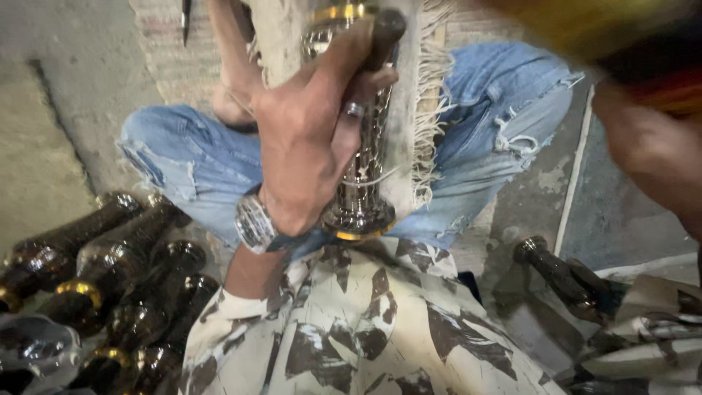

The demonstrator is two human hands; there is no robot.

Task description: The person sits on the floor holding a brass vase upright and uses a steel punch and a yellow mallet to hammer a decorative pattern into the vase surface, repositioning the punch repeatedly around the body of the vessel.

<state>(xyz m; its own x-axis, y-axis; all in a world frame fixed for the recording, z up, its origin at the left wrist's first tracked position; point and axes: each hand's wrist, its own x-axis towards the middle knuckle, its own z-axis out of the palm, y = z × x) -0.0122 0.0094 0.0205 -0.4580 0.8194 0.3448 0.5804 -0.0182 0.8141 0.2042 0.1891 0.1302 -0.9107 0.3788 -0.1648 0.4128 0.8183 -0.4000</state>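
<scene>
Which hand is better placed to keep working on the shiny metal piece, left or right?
The left. The left hand already grips the metal piece, its fingers wrapped around it. The right hand is blurred at the frame's edge, apart from it.

My left hand (311,139) wraps around the metal stem (362,183), which stands upright between my knees (504,110), its foot just above my shirt (365,329). A fringed cloth (424,110) hangs behind the stem, touching it. A watch (254,223) sits on that wrist. At the floor's (44,110) near left corner, a heap of bottle-shaped pieces (110,271) lies side by side, touching. Right of my lap, one similar piece (559,274) lies alone on the floor. My right arm (651,146) is at the right edge, well apart from the stem.
</scene>
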